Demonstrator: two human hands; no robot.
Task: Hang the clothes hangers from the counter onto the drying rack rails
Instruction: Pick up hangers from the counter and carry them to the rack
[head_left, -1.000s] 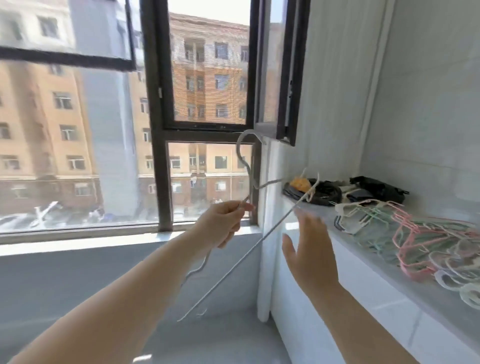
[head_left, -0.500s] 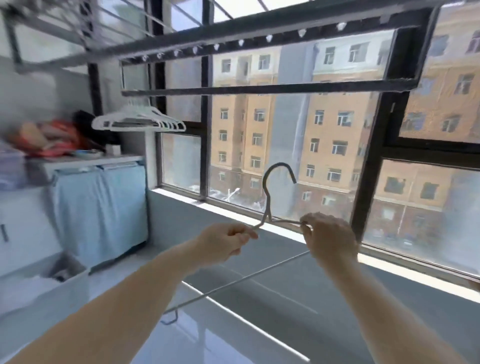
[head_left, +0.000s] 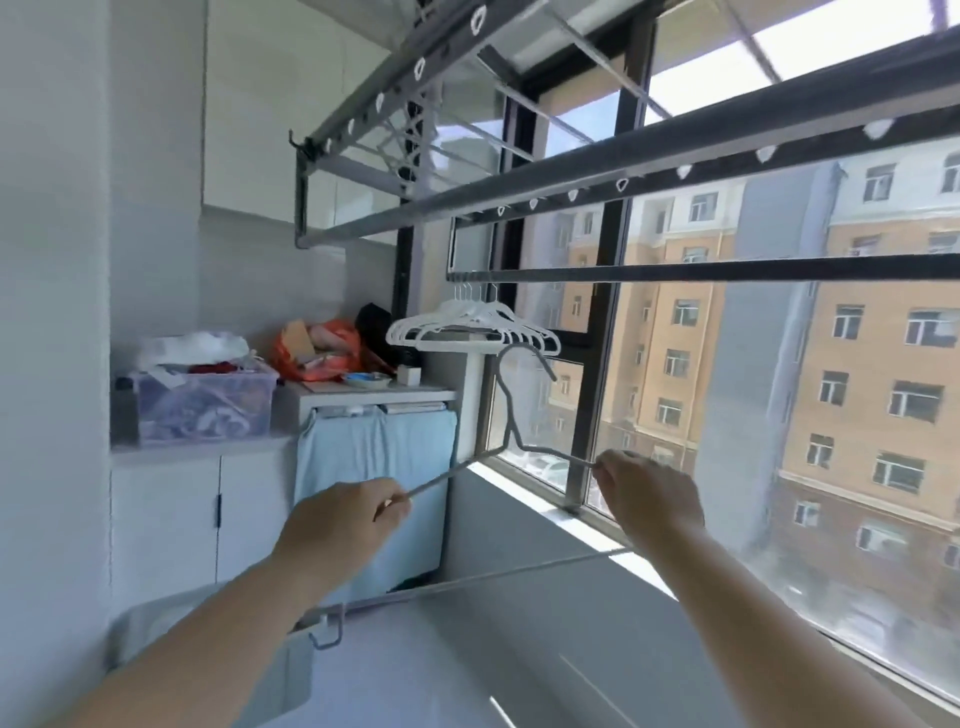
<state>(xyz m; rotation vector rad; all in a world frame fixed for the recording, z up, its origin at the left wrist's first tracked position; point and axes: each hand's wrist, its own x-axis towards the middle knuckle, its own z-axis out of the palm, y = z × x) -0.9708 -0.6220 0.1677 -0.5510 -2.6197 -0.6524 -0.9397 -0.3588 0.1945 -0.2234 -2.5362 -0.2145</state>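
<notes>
One grey hanger (head_left: 511, 415) is held up in two hands, below the drying rack (head_left: 623, 174) and touching none of its bars. Its hook stands upright and opens toward the right. The tip of the hook appears just under the bunch of white hangers (head_left: 470, 327), though how far in front of them it sits cannot be told.

The left hand (head_left: 343, 525) has its fingers curled, pinching the left shoulder of the hanger. The right hand (head_left: 649, 499) is likewise curled and pinches the right shoulder. The hanger's long bottom bar slants down to the near left and passes under both forearms.

Two bars of the rack carry rows of small white-rimmed holes. A thinner plain rail (head_left: 727, 271) runs below the nearer one. The white hangers hang from the far left end of that rail; about five hooks show, too tightly packed for a sure count.

At the far left is one white cabinet (head_left: 171, 519) with two doors, and on it one clear plastic box (head_left: 202, 408) full of cloth. Right of the box are one orange bag (head_left: 317, 353) and one small blue dish (head_left: 366, 380). A pale blue cloth (head_left: 374, 467) hangs below them. The window (head_left: 602, 364) fills the right side.
</notes>
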